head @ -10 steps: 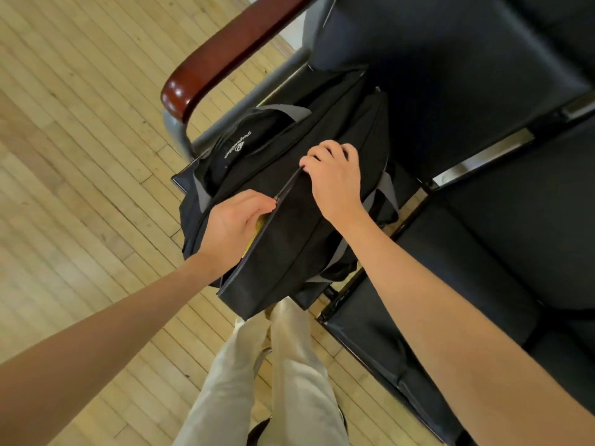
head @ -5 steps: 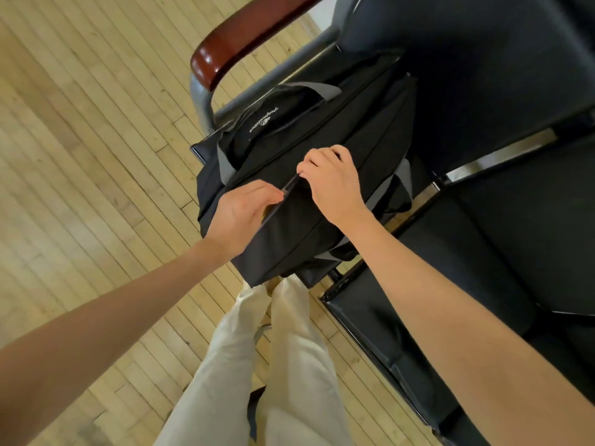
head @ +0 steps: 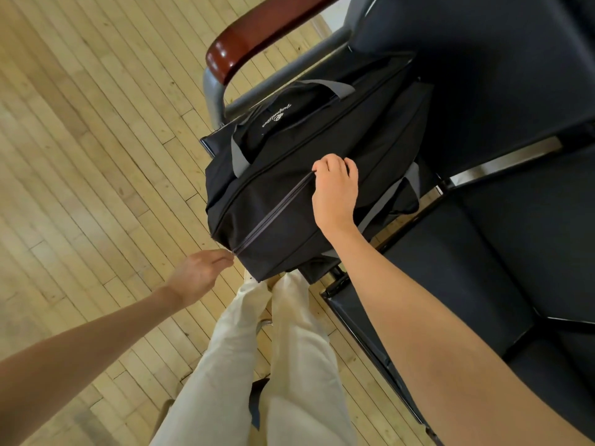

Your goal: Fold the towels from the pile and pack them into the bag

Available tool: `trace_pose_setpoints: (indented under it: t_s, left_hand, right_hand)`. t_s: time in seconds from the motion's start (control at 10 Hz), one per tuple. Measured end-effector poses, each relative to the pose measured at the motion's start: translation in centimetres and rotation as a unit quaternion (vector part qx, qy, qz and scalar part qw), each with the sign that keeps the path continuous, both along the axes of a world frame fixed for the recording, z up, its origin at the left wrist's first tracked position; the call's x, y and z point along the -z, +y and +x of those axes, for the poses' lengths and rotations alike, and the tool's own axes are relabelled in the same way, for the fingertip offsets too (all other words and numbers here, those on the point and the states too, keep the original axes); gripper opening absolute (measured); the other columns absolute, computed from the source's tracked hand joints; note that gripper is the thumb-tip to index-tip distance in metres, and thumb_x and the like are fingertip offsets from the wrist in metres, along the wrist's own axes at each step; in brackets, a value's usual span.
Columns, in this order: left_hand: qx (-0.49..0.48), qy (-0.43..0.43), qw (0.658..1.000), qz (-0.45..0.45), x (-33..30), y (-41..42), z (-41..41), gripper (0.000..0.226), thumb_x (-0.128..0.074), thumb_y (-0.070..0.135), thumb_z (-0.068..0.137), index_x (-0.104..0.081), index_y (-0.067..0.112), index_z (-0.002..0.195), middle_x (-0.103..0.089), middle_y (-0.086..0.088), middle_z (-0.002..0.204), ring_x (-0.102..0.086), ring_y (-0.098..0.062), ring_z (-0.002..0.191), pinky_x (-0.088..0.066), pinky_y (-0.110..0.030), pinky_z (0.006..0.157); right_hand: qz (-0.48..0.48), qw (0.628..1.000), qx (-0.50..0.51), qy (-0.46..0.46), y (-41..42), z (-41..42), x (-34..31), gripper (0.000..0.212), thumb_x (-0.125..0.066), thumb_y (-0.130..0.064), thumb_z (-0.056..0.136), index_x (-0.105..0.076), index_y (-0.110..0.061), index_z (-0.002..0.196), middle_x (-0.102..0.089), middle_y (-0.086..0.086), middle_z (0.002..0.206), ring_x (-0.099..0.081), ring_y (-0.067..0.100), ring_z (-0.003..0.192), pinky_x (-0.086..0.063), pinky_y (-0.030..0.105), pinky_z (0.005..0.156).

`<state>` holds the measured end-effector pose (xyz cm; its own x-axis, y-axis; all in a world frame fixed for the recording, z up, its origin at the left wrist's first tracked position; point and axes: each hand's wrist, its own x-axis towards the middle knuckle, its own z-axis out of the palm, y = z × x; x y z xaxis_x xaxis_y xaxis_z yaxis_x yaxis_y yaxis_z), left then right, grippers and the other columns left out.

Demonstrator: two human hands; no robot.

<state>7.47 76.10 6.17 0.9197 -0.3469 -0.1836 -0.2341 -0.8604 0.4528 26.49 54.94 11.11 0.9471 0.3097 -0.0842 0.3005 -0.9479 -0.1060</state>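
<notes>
The fingers [head: 335, 164] of the right hand [head: 335, 194] curl down onto the top of the black fabric duffel bag [head: 322, 175], pinching at the upper end of its long grey zipper [head: 273, 214], where the fabric bunches slightly under the knuckles. The left hand [head: 196, 275] hangs at the lower end of that same zipper, its fingers loosely gathered with the tips right at the near corner of the bag; whether they pinch the zipper pull or merely touch the corner, I cannot tell, since the hand is blurred. Between the two hands the zipper runs shut in one grey line. The bag lies tilted on the black padded seat [head: 483, 268] of a waiting-room chair, its near corner overhanging the seat edge above the person's cream trousers [head: 289, 365], with a grey carrying strap [head: 238, 156] and a small white logo [head: 277, 115] facing up, and a reddish-brown wooden armrest [head: 257, 37] behind it over the pale plank floor [head: 96, 156]. No towels show anywhere, so I judge they are packed inside and the closing of the bag is the step in hand, near the end of the task. What remains, I judge, is to check that the zipper is fully home and let the bag settle squarely on the seat so that it does not slide off.
</notes>
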Motion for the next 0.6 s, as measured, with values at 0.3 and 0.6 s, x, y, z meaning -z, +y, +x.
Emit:
trace_pose_setpoints:
  t_s: [0.3, 0.6]
  left_hand:
    - [0.047, 0.125, 0.983, 0.123, 4.7, -0.4, -2.1, 0.057, -0.09, -0.009, 0.044, -0.075, 0.004, 0.097, -0.073, -0.011, 0.102, -0.072, -0.025, 0.089, -0.059, -0.034, 0.072]
    - [0.075, 0.154, 0.973, 0.156, 2.1, -0.3, -1.1, 0.019, -0.06, 0.011, 0.09, -0.07, 0.009, 0.106, -0.069, -0.004, 0.1, -0.065, -0.02, 0.091, -0.054, -0.029, 0.083]
  right_hand:
    - [0.04, 0.999, 0.018, -0.017, 0.0, -0.9, 0.0, 0.029, -0.066, 0.001, 0.08, -0.065, -0.005, 0.109, -0.062, 0.012, 0.111, -0.056, 0.026, 0.11, -0.033, 0.04, 0.111]
    - [0.019, 0.998, -0.008, 0.061, 0.0, -0.9, -2.7, 0.033, -0.056, -0.005, 0.091, -0.056, -0.006, 0.123, -0.055, 0.009, 0.125, -0.049, 0.022, 0.119, -0.03, 0.031, 0.11]
